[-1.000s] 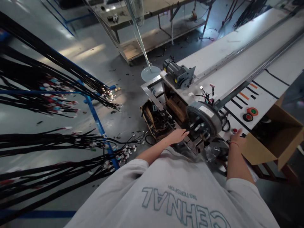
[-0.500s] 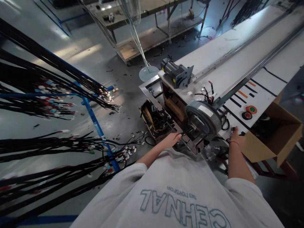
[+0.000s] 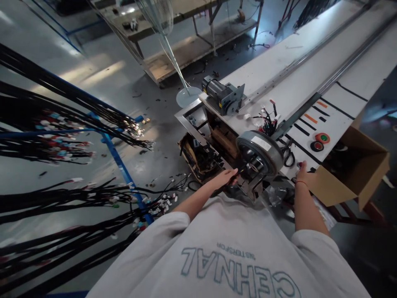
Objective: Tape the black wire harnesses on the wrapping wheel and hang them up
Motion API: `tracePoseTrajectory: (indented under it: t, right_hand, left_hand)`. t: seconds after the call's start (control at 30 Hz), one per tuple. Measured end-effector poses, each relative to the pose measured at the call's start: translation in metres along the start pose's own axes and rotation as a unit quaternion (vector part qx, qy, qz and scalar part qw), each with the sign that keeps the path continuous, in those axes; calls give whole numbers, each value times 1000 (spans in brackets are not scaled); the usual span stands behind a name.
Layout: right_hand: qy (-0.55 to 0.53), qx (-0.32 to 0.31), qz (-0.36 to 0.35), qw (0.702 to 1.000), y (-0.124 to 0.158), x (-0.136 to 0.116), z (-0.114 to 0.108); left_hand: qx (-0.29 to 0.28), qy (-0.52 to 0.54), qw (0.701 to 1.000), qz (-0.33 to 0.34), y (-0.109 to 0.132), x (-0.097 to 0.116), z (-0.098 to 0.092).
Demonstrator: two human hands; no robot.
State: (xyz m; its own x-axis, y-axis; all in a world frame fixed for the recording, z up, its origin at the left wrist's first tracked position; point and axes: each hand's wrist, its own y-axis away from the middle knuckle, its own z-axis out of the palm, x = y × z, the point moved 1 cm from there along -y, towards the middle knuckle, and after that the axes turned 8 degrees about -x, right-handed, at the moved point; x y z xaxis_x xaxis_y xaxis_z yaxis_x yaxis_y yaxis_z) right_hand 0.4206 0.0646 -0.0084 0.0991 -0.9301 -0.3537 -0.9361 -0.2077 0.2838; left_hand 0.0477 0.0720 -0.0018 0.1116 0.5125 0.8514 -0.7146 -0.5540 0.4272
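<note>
My left hand is closed around a thin black cable, right beside the hub of a black-and-grey wheel. The wheel stands tilted at the near end of the white workbench, partly over a metal bracket. My right hand is at the bench's near edge, fingers bent together at a small dark reddish thing that I cannot make out. Just left of that hand lie black-handled scissors. A bunch of connector wires rises behind the wheel.
A red button and a green button sit on the bench beside black and orange strips. An open cardboard box is at right. A motor occupies the far corner. Cable bundles hang on a blue rack at left, near a fan.
The view has shifted slightly, so the bench and wheel appear farther left. My left hand is a little closer to the wheel's hub. My right hand stays at the bench edge.
</note>
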Motion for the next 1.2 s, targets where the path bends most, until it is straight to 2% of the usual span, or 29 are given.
tracePoseTrajectory:
  t: [0.07, 0.13, 0.2, 0.23, 0.27, 0.33, 0.4, 0.43, 0.53, 0.63, 0.7, 0.77, 0.83, 0.87, 0.9, 0.93, 0.97, 1.0, 1.03, 1.07, 1.1, 1.13, 1.2]
  right_hand:
    - [-3, 2, -1, 1000, -1, 1, 2]
    - [-9, 8, -6, 1000, -2, 2, 3]
    - [-15, 17, -10, 1000, -2, 2, 3]
    - [-15, 19, -11, 1000, -2, 2, 3]
    - [-14, 19, -12, 1000, -1, 2, 3]
    - [-5, 11, -14, 1000, 0, 2, 2]
    - [2, 1, -17, 1000, 1, 1, 1]
    - [3, -3, -16, 1000, 1, 1, 1]
    - [-2, -10, -12, 1000, 1, 1, 1]
    - [-14, -10, -7, 1000, 1, 2, 2]
    - [-20, -5, -4, 1000, 1, 2, 2]
    - [-23, -1, -9, 1000, 0, 3, 3]
    - [-24, -4, -11, 1000, -1, 3, 3]
    - [-24, -7, -8, 1000, -2, 4, 4]
    - [-23, -9, -4, 1000, -2, 4, 4]
    - [-23, -10, 1, 1000, -3, 4, 4]
    - [-22, -10, 4, 1000, -3, 5, 5]
    - [-21, -8, 5, 1000, -4, 5, 5]
    - [-19, -6, 4, 1000, -4, 5, 5]
    - [-19, -5, 0, 1000, -4, 5, 5]
    - [-18, -7, -3, 1000, -4, 5, 5]
    - [-18, -10, -5, 1000, -3, 5, 4]
    - [-15, -15, -7, 1000, -2, 4, 4]
  left_hand:
    - [20, 23, 1000, -7, -3, 0, 2]
    - [104, -25, 993, 44, -1, 1, 5]
    - [227, -113, 958, 132, 8, 1, 12]
    - [266, -149, 938, 164, 14, 0, 17]
    - [277, -169, 929, 177, 18, -2, 24]
    - [212, -147, 958, 128, 22, -10, 38]
    - [125, -56, 990, 23, 15, -19, 51]
    - [109, -4, 994, -22, 6, -23, 55]
    - [171, 79, 979, -80, -28, -27, 55]
    - [212, 61, 973, -74, -59, -25, 48]
    - [221, 48, 972, -60, -67, -20, 48]
    - [209, 30, 974, -81, -61, -11, 51]
    - [115, -27, 985, -124, -42, 4, 56]
    - [58, -76, 988, -124, -30, 12, 58]
    - [25, -132, 986, -101, -16, 21, 58]
    - [35, -188, 980, -56, -3, 29, 56]
    - [91, -238, 967, 1, 10, 35, 52]
    - [174, -273, 944, 56, 21, 38, 45]
    - [254, -290, 918, 94, 30, 38, 37]
    - [304, -293, 899, 111, 36, 34, 27]
    - [310, -288, 899, 110, 39, 26, 18]
    - [275, -279, 915, 94, 40, 16, 8]
    - [157, -256, 953, 50, 40, -9, -7]
